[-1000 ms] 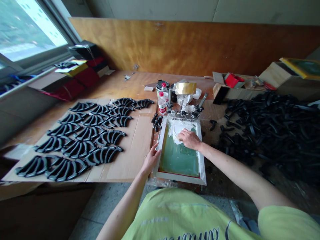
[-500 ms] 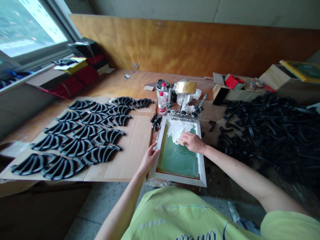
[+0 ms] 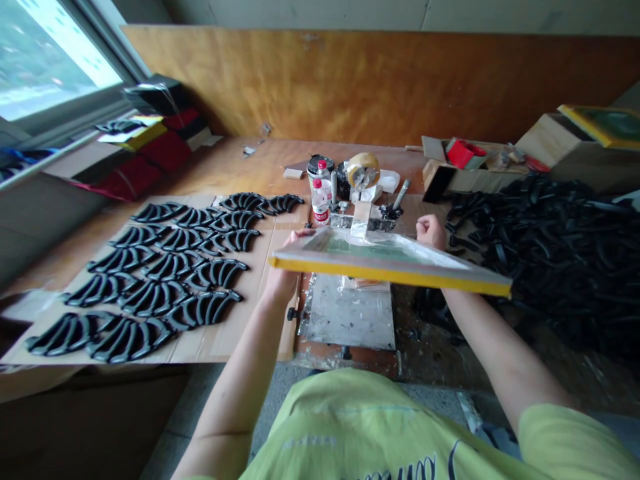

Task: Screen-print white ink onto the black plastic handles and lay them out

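Note:
A silk-screen frame [image 3: 400, 272] with a yellow-taped front edge is tilted up above a grey metal base plate [image 3: 345, 313]. My left hand [image 3: 294, 237] grips the left side of the raised frame, its fingers partly hidden behind it. Inside the frame, the green mesh [image 3: 367, 248] carries white ink, and a squeegee [image 3: 361, 220] stands at its far end. Past the frame's right side, my right hand [image 3: 431, 231] is closed in a fist near loose black parts; its contents are hidden. Small tan pieces show on the plate's far part.
Curved black parts [image 3: 150, 293] lie in rows on cardboard [image 3: 270, 293] at left. More black parts [image 3: 550, 267] are heaped at right. Behind the frame stand plastic bottles [image 3: 321, 203], a tape roll [image 3: 363, 170] and clamp posts [image 3: 401, 193]. An open box [image 3: 467, 181] sits at back right.
The screen frame has swung up from lying flat, exposing the base plate. My right hand has left the squeegee and moved right; my left hand has risen with the frame.

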Demonstrator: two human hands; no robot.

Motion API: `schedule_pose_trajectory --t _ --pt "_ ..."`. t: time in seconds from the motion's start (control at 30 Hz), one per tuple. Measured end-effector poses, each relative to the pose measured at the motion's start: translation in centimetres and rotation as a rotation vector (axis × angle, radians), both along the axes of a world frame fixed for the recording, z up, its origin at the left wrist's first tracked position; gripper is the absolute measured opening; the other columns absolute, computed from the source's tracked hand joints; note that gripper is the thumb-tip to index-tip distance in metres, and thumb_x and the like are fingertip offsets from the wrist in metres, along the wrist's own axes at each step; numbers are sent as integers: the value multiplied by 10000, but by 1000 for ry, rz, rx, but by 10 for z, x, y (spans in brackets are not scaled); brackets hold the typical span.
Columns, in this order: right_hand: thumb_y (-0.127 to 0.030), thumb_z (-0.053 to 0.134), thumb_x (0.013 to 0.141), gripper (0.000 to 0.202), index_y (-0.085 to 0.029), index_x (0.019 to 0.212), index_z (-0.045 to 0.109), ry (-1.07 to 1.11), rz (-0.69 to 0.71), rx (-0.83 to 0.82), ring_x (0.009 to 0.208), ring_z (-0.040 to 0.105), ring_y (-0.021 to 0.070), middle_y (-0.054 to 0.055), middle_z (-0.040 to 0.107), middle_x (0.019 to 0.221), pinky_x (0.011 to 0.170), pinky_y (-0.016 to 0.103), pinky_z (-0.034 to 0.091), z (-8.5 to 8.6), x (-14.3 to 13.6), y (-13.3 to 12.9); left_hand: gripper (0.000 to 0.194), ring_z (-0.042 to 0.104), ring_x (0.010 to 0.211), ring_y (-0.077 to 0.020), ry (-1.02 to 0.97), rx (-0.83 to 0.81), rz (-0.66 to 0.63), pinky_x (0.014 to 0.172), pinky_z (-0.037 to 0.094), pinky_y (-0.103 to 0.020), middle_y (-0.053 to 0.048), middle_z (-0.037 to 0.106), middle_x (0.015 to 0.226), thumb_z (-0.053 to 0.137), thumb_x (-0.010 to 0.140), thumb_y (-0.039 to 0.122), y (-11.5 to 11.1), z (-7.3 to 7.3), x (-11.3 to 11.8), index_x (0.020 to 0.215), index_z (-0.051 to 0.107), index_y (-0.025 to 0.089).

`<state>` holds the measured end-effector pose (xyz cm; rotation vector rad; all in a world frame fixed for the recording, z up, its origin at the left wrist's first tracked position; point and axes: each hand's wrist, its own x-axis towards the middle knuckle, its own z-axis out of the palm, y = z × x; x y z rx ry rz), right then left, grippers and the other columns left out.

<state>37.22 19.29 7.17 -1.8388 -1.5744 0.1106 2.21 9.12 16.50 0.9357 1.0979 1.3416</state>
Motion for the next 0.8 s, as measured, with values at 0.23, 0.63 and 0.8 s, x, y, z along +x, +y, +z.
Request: schedule_pose_trajectory --t 0.23,0.63,0.8 --pt "-322 665 857 296 -215 1132 653 -299 542 -245 1008 564 254 95 650 1020 878 376 442 -46 -70 -80 487 644 731 -137 -95 -169 43 588 502 -206 -60 685 921 593 839 550 -2 -27 29 1163 574 186" --pt "-113 437 943 301 -210 1048 702 -352 414 -369 1010 542 176 53 657 1018 890 261 419 -31 -34 -162 513 468 453 -139 426 -612 -115 467 378 -250 -28 583 556 459 806 689 -38 -157 -42 752 538 185" --pt "-27 463 829 381 -211 1035 726 -510 167 -533 1038 507 249 119 626 1034 845 335 422 -57 78 -167 601 414 383 -152 956 -737 -223 419 317 -259 -85 505 440 279 805 692 -12 -204 -114 521 456 192"
